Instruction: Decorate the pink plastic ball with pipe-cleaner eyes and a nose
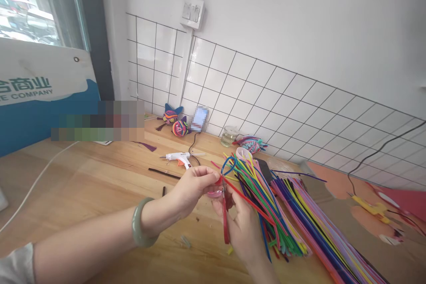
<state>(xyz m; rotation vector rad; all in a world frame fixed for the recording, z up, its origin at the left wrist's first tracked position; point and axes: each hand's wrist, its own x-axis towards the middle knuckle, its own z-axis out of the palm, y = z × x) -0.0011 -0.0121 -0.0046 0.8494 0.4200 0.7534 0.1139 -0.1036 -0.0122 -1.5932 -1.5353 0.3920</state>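
My left hand [196, 186], wearing a green bangle, pinches one end of a red pipe cleaner [248, 197]. The rest of that strand slants down to the right across my right hand. My right hand [241, 224] is closed on red-handled scissors [226, 226], whose blades point up and meet the strand by my left fingertips. A pink, shiny piece [215, 193] shows under my left fingers, partly hidden. Just beyond the fingertips curls a blue pipe cleaner loop [228, 166]. A bundle of mixed-colour pipe cleaners [266, 204] lies beside my right hand.
A second pipe cleaner bundle [319, 226] lies further right. Behind my hands are a white glue gun [178, 157], a phone [199, 119], a glass jar [229, 136] and several colourful fish-like crafts [180, 128]. A yellow glue gun [371, 208] rests on cardboard at right.
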